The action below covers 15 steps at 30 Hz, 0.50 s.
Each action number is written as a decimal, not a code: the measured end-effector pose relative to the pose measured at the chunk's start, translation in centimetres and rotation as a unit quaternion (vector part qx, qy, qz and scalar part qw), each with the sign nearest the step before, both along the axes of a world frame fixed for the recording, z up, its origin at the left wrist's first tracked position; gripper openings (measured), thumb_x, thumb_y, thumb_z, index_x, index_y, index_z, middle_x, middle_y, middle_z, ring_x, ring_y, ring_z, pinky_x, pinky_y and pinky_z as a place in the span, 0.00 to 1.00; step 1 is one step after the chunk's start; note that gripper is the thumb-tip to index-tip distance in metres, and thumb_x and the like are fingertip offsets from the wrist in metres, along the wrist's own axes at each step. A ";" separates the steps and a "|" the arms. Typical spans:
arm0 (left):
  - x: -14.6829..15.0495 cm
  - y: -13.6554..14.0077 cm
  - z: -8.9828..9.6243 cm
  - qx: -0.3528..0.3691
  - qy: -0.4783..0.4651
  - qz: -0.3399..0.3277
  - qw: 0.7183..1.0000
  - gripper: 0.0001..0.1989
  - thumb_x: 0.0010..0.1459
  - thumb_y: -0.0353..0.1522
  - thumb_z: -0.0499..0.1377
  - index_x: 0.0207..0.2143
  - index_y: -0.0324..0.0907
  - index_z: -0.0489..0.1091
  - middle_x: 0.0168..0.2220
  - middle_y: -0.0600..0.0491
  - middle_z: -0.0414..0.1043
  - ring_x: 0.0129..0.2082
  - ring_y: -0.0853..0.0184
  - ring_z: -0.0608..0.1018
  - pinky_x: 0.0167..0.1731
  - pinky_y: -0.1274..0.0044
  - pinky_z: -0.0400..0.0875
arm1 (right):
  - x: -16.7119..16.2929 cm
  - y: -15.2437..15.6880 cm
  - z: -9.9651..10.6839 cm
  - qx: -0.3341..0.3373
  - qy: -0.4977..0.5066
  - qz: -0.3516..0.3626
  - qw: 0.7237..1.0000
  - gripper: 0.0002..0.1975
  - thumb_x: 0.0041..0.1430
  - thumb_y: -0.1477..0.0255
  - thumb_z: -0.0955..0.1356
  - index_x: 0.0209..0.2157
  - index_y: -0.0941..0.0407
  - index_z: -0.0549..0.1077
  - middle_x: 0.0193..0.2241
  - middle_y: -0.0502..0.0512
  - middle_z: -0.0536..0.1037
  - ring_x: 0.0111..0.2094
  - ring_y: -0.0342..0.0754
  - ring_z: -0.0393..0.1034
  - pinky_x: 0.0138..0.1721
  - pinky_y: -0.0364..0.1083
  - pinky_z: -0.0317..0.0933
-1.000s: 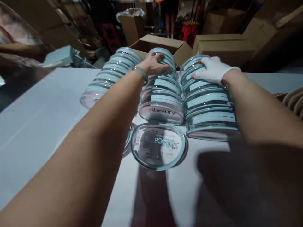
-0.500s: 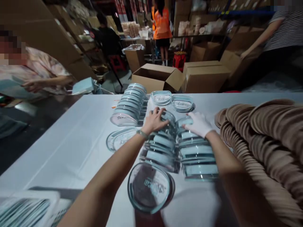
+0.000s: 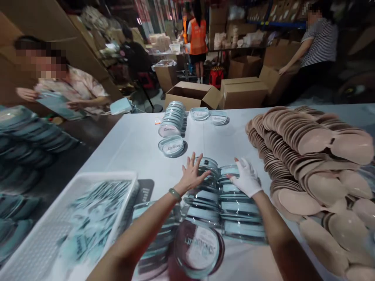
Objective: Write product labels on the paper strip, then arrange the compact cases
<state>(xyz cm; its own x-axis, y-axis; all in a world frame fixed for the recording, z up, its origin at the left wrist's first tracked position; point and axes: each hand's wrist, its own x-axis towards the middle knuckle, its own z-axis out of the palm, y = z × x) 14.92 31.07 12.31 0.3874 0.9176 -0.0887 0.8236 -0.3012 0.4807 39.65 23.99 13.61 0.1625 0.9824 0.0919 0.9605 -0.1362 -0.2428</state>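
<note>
My left hand (image 3: 192, 176), bare with a green bangle (image 3: 175, 194) at the wrist, has its fingers spread over the far end of a row of clear oval plastic cases (image 3: 202, 212) with light-blue inserts. My right hand (image 3: 247, 180), in a white glove with some fingertips bare, lies spread on the far end of a second row of the same cases (image 3: 241, 212). The two rows stand side by side. One case (image 3: 199, 249) leans at the near end of the left row, its printed face showing. More upright cases (image 3: 155, 242) are partly hidden behind my left forearm.
A white basket (image 3: 133, 177) of light-blue printed packets stands left. Beige bra cups (image 3: 310, 156) are heaped right. Farther off are a leaning row of cases (image 3: 171, 119) and a few flat ones (image 3: 172, 146). Open cartons (image 3: 190, 93) stand past the table; a person (image 3: 79, 89) sits left.
Both hands and the two rows of cases have come nearer to me, widening the gap to the far cases. The view has shifted, showing more of the basket and beige cups.
</note>
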 end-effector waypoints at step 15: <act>-19.5 -17.6 -3.9 0.099 0.046 0.023 0.994 0.24 0.62 0.51 0.58 0.54 0.49 0.75 0.52 0.47 0.76 0.55 0.50 0.74 0.58 0.56 0.63 | -13.6 -17.9 -13.3 0.336 -0.076 0.288 0.894 0.20 0.63 0.82 0.60 0.49 0.58 0.78 0.48 0.62 0.82 0.48 0.52 0.77 0.51 0.52 0.71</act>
<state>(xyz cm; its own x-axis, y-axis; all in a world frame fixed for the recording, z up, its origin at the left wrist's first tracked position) -4.60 13.51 8.39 0.3437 0.9370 0.0618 0.8761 -0.3437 0.3380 26.06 6.12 0.34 -0.4169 0.6140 0.6702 0.8529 0.5191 0.0549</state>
